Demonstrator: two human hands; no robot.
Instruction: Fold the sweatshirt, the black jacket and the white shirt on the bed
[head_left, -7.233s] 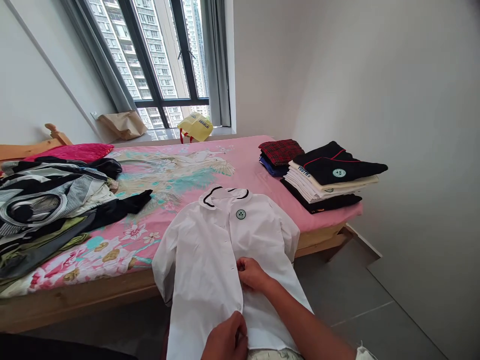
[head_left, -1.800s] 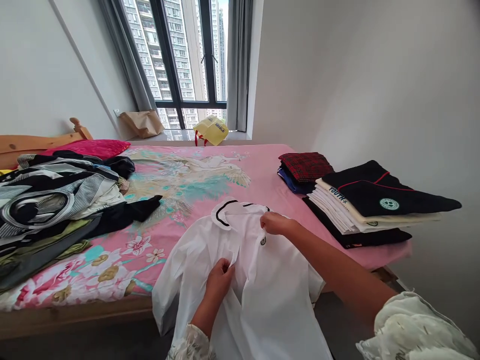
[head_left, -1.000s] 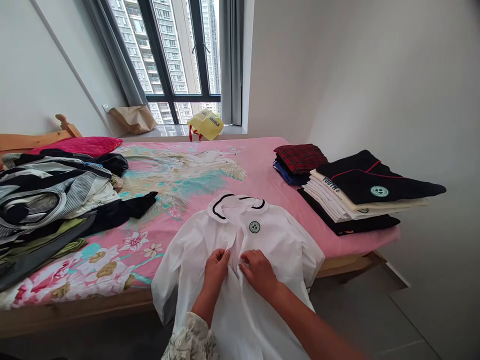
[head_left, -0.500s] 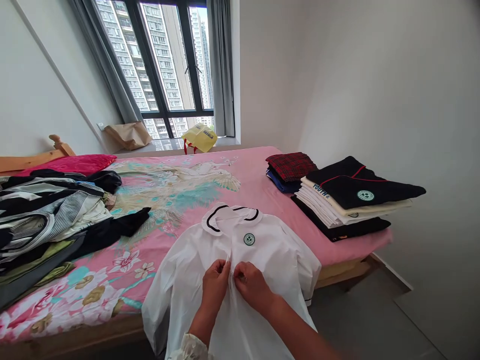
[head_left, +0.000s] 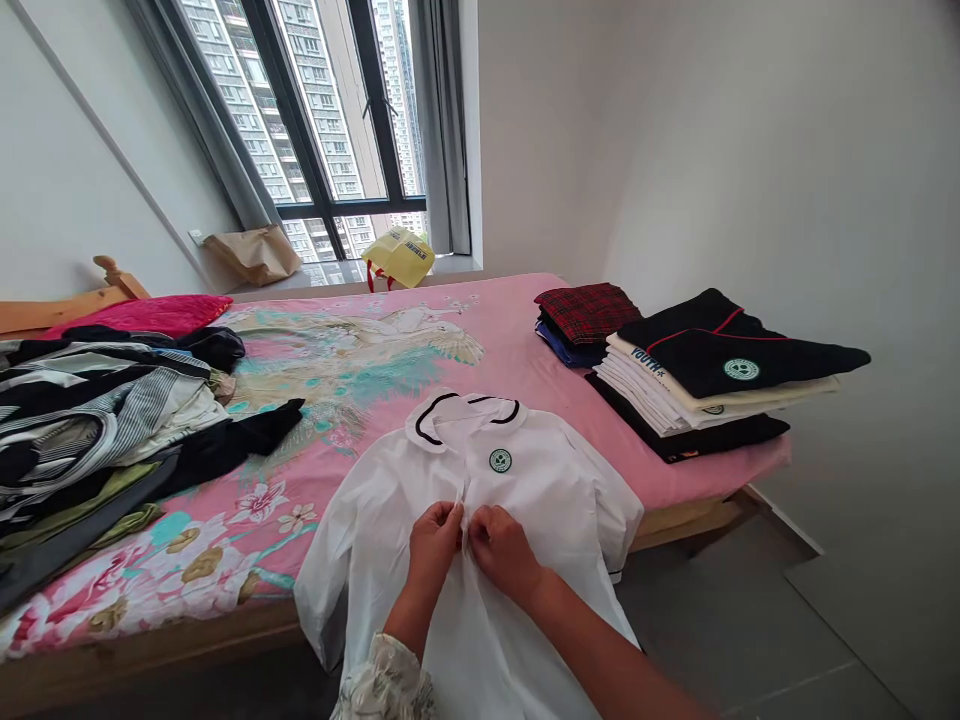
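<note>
White shirt (head_left: 540,490) lying face up at the near edge of the bed frame (head_left: 150,655), its lower half hanging off that edge, and the work is right at the front opening! Left hand (head_left: 433,548) and right hand (head_left: 501,552) are just beside each other below the black-trimmed collar (head_left: 431,420), each pinching one side of the opening between curled fingers. Can't tell from here whether a button is caught between them. The round green badge (head_left: 500,460) sits clear above the right hand, and the shirt's sleeves lie spread out to either side.

Over at the far right edge of the bed, folded piles: a red plaid stack (head_left: 587,312) beside a taller stack topped by a black garment (head_left: 739,360). Along the left edge, a loose heap of clothes (head_left: 97,420) runs up to a red pillow (head_left: 142,315). Beyond the bed, a yellow bag (head_left: 400,257) and a paper bag (head_left: 253,254) sit on the windowsill.
</note>
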